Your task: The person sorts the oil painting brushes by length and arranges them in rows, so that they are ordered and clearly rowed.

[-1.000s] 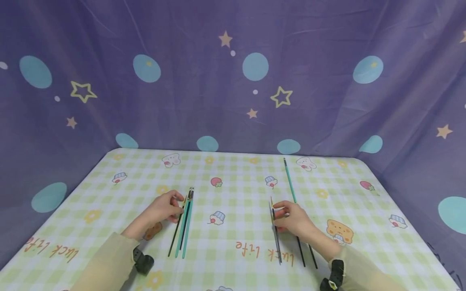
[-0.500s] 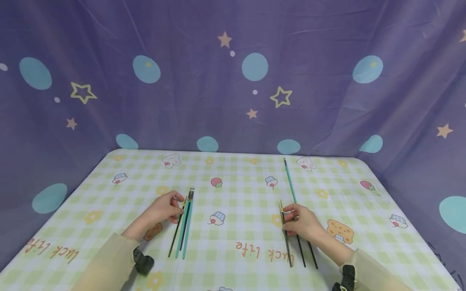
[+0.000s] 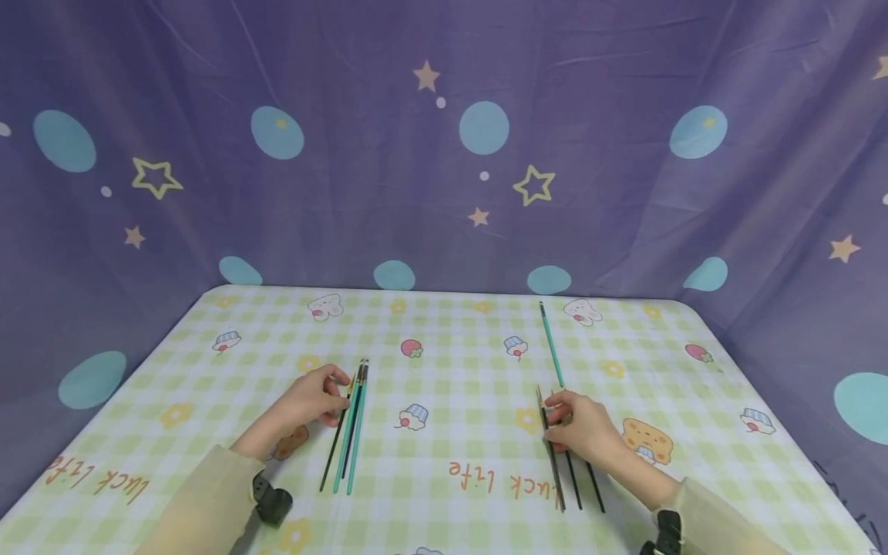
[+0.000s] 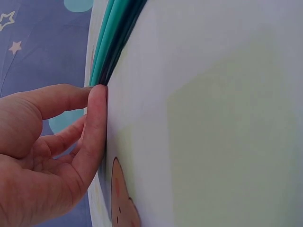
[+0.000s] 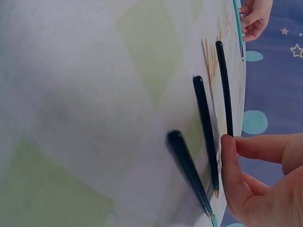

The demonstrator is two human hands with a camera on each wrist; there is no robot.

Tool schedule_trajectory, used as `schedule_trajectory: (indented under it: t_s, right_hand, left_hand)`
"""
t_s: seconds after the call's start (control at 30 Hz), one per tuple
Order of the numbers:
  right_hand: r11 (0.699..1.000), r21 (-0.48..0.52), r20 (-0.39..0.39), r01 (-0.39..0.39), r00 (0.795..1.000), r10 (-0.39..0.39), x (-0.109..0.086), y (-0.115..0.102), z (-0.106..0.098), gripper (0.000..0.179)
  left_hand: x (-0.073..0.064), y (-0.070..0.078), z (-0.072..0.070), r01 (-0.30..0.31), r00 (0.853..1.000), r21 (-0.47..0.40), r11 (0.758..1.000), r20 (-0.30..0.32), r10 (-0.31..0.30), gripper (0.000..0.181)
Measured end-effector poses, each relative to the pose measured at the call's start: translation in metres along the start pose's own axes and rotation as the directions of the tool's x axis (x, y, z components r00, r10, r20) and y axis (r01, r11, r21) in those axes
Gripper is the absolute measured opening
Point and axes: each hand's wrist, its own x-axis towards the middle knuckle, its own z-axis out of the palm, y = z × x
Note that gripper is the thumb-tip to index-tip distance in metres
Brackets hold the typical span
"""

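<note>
On the left side of the table, my left hand (image 3: 315, 397) pinches a dark, thin paintbrush (image 3: 333, 455) between thumb and forefinger. Several teal and dark paintbrushes (image 3: 355, 439) lie close beside it in a narrow bundle; the left wrist view shows the bundle (image 4: 116, 35) running up from the fingertips. To the right, my right hand (image 3: 583, 424) pinches a dark paintbrush (image 3: 555, 470) near its bristle end. Two more dark handles (image 5: 206, 118) lie beside it, partly hidden under the hand in the head view. Beyond the fingers stretches a teal paintbrush (image 3: 551, 343).
A green-and-white checked cloth (image 3: 458, 385) with printed cartoon pictures covers the table. Behind it and at both sides hangs a purple curtain (image 3: 388, 177) with stars and blue dots. Dark cameras (image 3: 272, 499) sit on both wrists.
My right hand has moved to the right with the dark paintbrush, bringing it alongside the other dark handles. The left hand and its bundle have stayed in place.
</note>
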Motion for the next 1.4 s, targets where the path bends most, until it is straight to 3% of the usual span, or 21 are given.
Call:
schedule_trajectory:
  t_s: [0.37, 0.73, 1.03, 1.4]
  right_hand:
    - [0.991, -0.13, -0.016, 0.044, 0.999, -0.047, -0.001, -0.003, 0.003, 0.037]
    - [0.978, -0.191, -0.022, 0.082, 0.996, -0.088, 0.001, -0.003, 0.002, 0.035]
    - [0.989, -0.112, -0.018, 0.1, 0.995, -0.103, 0.008, -0.017, 0.002, 0.032]
    - [0.984, -0.006, 0.04, 0.176, 0.984, -0.176, 0.024, -0.046, 0.041, 0.025]
  left_hand:
    - [0.0, -0.002, 0.0, -0.015, 1.0, 0.007, 1.0, 0.0, 0.015, 0.035]
    - [0.001, -0.001, 0.0, -0.007, 1.0, 0.007, 1.0, -0.002, 0.007, 0.035]
    - [0.0, -0.002, -0.001, -0.017, 1.0, 0.008, 1.0, 0.006, 0.017, 0.035]
    - [-0.001, -0.002, 0.001, -0.01, 1.0, 0.012, 1.0, -0.008, 0.01, 0.035]
